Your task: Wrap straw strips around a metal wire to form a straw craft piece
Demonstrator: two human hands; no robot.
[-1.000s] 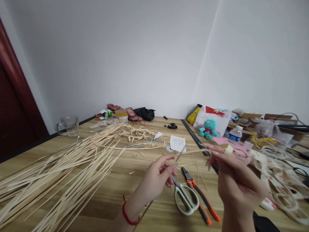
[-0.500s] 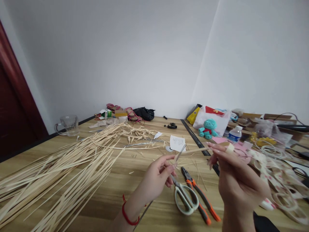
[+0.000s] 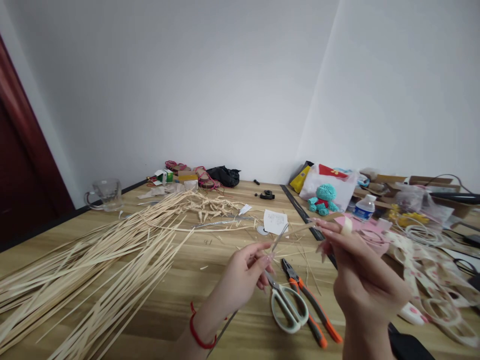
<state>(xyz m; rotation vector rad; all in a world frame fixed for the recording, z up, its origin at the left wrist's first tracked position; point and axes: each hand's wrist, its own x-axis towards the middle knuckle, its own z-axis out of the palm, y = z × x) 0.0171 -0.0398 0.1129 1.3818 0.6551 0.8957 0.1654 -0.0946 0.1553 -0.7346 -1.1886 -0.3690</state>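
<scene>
My left hand (image 3: 243, 272) is closed in a pinch around a thin grey wire (image 3: 280, 236), whose tips stick up past the fingertips. A narrow pale strip (image 3: 298, 229), like split bamboo, runs from near these fingertips to my right hand (image 3: 365, 285). The right fingers pinch this strip, and a whitish band circles one of them. Just below the left fingertips lie scissors (image 3: 273, 286) with white handles, their blade tips hidden by the hand. Pliers (image 3: 299, 282) with orange and grey handles rest beside the scissors, between my hands.
Long pale strips (image 3: 112, 255) cover the table's left side. Behind them stand a glass mug (image 3: 108, 194) and a black bag (image 3: 224, 176). A paper note (image 3: 275, 221) lies mid-table. At right are a turquoise crocheted toy (image 3: 325, 197), a bottle (image 3: 364, 207) and spotted ribbon (image 3: 420, 270).
My right hand has moved slightly left, closer to my left hand, with the strip in its fingers. My left hand, the scissors and the pliers stay almost where they were.
</scene>
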